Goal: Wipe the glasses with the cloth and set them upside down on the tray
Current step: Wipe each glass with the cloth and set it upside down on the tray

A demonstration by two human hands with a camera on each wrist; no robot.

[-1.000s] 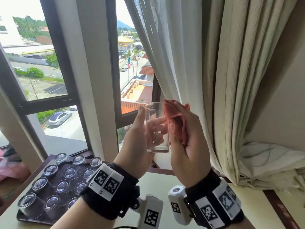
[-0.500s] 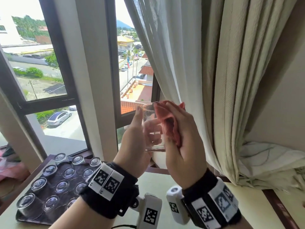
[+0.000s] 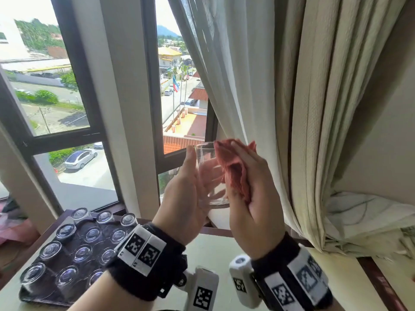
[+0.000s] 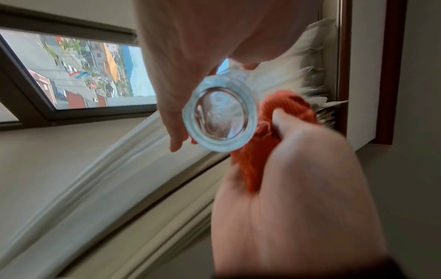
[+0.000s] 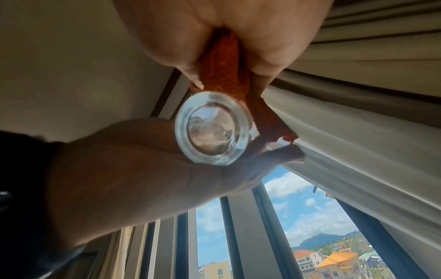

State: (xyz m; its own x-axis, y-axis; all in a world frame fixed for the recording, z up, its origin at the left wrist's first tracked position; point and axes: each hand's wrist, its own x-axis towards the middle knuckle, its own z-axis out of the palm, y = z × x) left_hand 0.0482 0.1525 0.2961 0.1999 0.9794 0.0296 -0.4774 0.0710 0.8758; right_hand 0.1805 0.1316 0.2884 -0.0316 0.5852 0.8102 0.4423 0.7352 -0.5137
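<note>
At the centre of the head view, the left hand [image 3: 186,194] held a clear glass [image 3: 210,176] upright in the air, thumb on the near side and fingers [image 3: 212,170] curled round the far wall, seen through the glass. The right hand [image 3: 251,198] gripped a bunched red cloth [image 3: 233,169] between thumb and fingers, pressing it against the right side of the glass. In the lower left of the frame a dark tray [image 3: 33,296] sat on the table [image 3: 211,250], carrying rows of glasses [image 3: 87,252] turned upside down. Pale curtains [image 3: 292,86] hung in the upper right beside the window [image 3: 51,86].
</note>
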